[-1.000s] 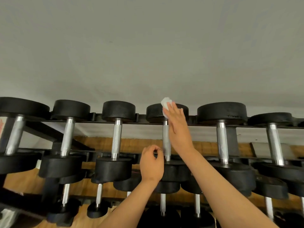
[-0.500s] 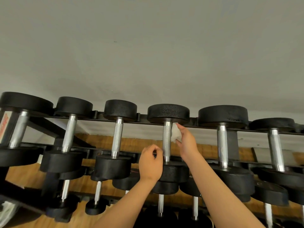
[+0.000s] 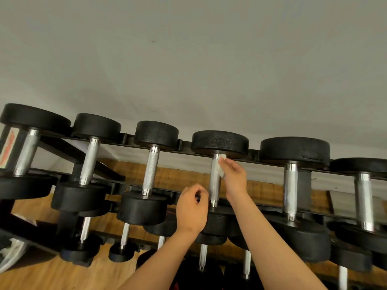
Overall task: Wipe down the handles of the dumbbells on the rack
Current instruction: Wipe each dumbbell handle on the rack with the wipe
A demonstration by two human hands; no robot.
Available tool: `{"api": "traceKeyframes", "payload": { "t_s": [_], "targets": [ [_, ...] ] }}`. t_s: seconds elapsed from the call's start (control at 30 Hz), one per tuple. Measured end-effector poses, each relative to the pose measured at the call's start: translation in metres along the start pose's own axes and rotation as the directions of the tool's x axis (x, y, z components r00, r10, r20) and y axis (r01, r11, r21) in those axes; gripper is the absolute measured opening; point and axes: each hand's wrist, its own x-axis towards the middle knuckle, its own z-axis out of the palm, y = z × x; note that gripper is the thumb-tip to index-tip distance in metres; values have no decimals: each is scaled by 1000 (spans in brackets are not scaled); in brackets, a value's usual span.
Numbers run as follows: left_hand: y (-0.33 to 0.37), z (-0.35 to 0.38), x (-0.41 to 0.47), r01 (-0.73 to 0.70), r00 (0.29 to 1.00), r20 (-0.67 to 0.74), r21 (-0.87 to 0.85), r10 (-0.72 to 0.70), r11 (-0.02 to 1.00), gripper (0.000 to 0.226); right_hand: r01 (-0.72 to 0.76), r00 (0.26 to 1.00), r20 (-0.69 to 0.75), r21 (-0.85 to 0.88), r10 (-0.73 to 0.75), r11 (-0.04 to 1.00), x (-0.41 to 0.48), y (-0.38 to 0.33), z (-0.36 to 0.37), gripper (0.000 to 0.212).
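Head view, frame centre: your right hand (image 3: 232, 177) pinches the wipe (image 3: 221, 166) against the top of a handle (image 3: 214, 186). Your left hand (image 3: 191, 210) curls beside its lower end; I cannot tell whether it holds anything. The handle is knurled steel, stiff, and probably heavy enough to stay put. Wrap the soft wipe round its middle.
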Motion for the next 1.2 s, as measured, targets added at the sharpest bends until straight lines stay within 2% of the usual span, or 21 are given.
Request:
{"api": "traceKeyframes", "payload": {
  "t_s": [0.17,0.3,0.43,0.6,0.77,0.93,1.07,1.2],
  "targets": [
    [0,0,0,27,1000,7,-13,-27,1000,22,-27,998,-52,62,30,998,4,1,6,6],
    [1,1,0,38,999,17,-27,-37,999,23,-7,989,-144,142,27,990,1,5,7,17],
    [1,0,0,37,999,21,-32,-36,999,24,-92,995,-25,111,96,990,5,-1,4,11],
    [4,-2,-1,49,998,32,-55,-47,997,24,-79,992,-89,143,92,987,8,4,1,9],
    [5,-3,-1,50,998,34,-56,-48,997,24,-126,992,-21,56,127,990,12,-1,1,13],
    [6,-2,-2,44,998,37,-70,-42,997,24,-170,980,-70,215,188,962,12,2,3,7],
    [6,-3,-2,37,999,33,-74,-35,997,25,-158,987,3,43,159,986,16,1,5,22],
    [5,-3,-2,36,999,34,-81,-33,996,25,-46,999,-29,-11,45,999,13,2,4,10]
  ]
}}
